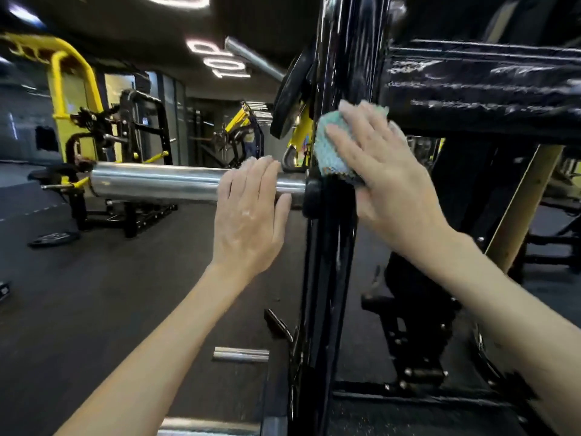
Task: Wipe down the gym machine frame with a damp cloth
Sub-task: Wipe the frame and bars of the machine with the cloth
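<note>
Cloth sits at one o'clock, pressed on the post by the straight-fingered right hand. Left hand rests flat on the bar; firm overlapping downward strokes seem best.

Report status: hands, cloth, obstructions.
Right hand flat, pressing teal cloth on black frame upright. Left hand resting on chrome peg. Peg juts out beside the wipe area.

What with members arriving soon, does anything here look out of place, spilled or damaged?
One weight plate lies flat on the floor at far left, beside a yellow-and-black machine rather than on a peg. The frame beam at upper right shows pale streaks, perhaps scuffs or glare. No spill shows.
</note>
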The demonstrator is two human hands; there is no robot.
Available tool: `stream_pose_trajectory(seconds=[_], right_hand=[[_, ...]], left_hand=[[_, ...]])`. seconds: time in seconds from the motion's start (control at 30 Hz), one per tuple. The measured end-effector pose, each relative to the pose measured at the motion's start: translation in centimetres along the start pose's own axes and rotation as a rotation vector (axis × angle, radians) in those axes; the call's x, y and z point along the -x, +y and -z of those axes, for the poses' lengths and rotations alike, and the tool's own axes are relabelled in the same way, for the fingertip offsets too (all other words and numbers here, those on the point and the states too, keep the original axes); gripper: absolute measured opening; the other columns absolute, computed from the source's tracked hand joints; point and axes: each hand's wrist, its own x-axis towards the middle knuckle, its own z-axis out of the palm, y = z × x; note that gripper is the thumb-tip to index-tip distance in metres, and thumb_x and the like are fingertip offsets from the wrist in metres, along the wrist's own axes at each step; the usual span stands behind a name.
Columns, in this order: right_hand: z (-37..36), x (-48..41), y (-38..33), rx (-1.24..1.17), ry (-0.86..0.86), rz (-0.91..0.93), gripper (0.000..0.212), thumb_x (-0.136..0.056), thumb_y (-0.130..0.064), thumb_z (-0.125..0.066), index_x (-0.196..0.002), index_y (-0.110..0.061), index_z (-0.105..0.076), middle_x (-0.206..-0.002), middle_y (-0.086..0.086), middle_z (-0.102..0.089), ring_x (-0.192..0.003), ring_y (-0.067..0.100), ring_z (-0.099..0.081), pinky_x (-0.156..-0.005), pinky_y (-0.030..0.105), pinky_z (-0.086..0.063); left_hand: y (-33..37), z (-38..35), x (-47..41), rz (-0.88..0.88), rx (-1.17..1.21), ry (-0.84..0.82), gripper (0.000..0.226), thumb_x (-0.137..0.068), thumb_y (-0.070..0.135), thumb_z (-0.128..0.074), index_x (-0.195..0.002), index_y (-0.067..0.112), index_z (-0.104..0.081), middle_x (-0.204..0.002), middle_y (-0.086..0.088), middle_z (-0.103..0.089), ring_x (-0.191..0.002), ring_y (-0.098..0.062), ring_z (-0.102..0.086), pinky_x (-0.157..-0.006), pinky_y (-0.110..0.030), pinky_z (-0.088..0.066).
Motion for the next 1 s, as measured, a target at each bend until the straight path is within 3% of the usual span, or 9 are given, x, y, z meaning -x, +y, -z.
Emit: stream_pose_trajectory(seconds=[0.07,0.17,0.4,0.57,0.67,0.77,0.87,1.0], right_hand=[[-0.3,-0.3,0.0,-0.027,0.057,0.006,0.061,-0.081,0.013,-0.066,-0.139,0.002,-0.05,-0.149,0.021,-0.042,-0.142,0.037,-0.033,-0.117,0.05,-0.028],[-1.7,3.0,-1.1,-0.037,0.104,0.008,0.061,-0.08,0.019,-0.057,-0.139,0.004,-0.048,-0.149,0.023,-0.041,-0.142,0.036,-0.032,-0.12,0.044,-0.025],[-4.9,13.0,-5.1,-0.044,0.035,0.042,0.064,-0.076,0.02,-0.065,-0.136,0.003,-0.053,-0.147,0.018,-0.045,-0.143,0.032,-0.033,-0.119,0.043,-0.028],[-3.3,9.1,-3.8,0.012,-0.003,0.037,0.069,-0.071,0.02,-0.068,-0.135,0.001,-0.054,-0.145,0.021,-0.047,-0.138,0.037,-0.039,-0.112,0.054,-0.035],[-1.6,4.4,-2.4,0.039,0.024,-0.019,0.066,-0.078,0.018,-0.059,-0.14,-0.003,-0.049,-0.15,0.019,-0.042,-0.141,0.037,-0.034,-0.116,0.051,-0.029],[-1.4,3.5,-2.2,0.009,0.023,-0.06,0.064,-0.083,0.015,-0.052,-0.144,-0.003,-0.046,-0.153,0.017,-0.038,-0.145,0.033,-0.029,-0.116,0.046,-0.032],[-3.0,8.5,-3.8,-0.008,0.032,-0.033,0.064,-0.078,0.019,-0.057,-0.14,0.002,-0.049,-0.149,0.02,-0.042,-0.143,0.035,-0.033,-0.115,0.043,-0.035],[-4.9,16.4,-6.8,-0.026,-0.056,0.062,0.059,-0.082,0.013,-0.036,-0.138,0.002,-0.051,-0.147,0.018,-0.046,-0.141,0.032,-0.035,-0.114,0.044,-0.033]], left_hand=[[-0.1,-0.5,0.2,-0.011,-0.001,0.044,0.047,-0.105,0.03,-0.034,-0.137,0.0,-0.051,-0.141,-0.015,-0.052,-0.133,-0.033,-0.045,-0.111,-0.046,-0.031],[-0.2,-0.9,0.5,-0.022,-0.012,0.1,0.046,-0.106,0.029,-0.034,-0.14,0.001,-0.048,-0.143,-0.014,-0.05,-0.136,-0.031,-0.041,-0.114,-0.044,-0.027],[-0.5,-1.1,0.9,-0.06,-0.084,0.083,0.052,-0.105,0.031,-0.028,-0.146,0.0,-0.038,-0.149,-0.017,-0.043,-0.142,-0.033,-0.034,-0.118,-0.046,-0.021],[-0.7,-1.1,1.0,-0.077,-0.127,0.067,0.057,-0.106,0.036,-0.024,-0.152,0.002,-0.028,-0.159,-0.015,-0.03,-0.149,-0.03,-0.023,-0.122,-0.042,-0.011],[-0.7,-0.9,0.9,-0.076,-0.127,0.049,0.059,-0.105,0.037,-0.023,-0.153,0.002,-0.025,-0.16,-0.015,-0.027,-0.15,-0.029,-0.021,-0.122,-0.04,-0.009],[-0.7,-0.5,1.0,-0.079,-0.121,0.035,0.06,-0.105,0.038,-0.021,-0.153,0.002,-0.024,-0.16,-0.015,-0.027,-0.15,-0.03,-0.02,-0.121,-0.04,-0.008],[-1.0,-0.3,1.3,-0.099,-0.104,0.016,0.06,-0.104,0.038,-0.023,-0.153,0.002,-0.023,-0.161,-0.015,-0.025,-0.15,-0.029,-0.019,-0.121,-0.039,-0.007],[-1.3,0.1,1.5,-0.137,-0.112,-0.014,0.062,-0.103,0.037,-0.026,-0.154,0.001,-0.022,-0.16,-0.016,-0.026,-0.15,-0.03,-0.02,-0.122,-0.044,-0.016]])
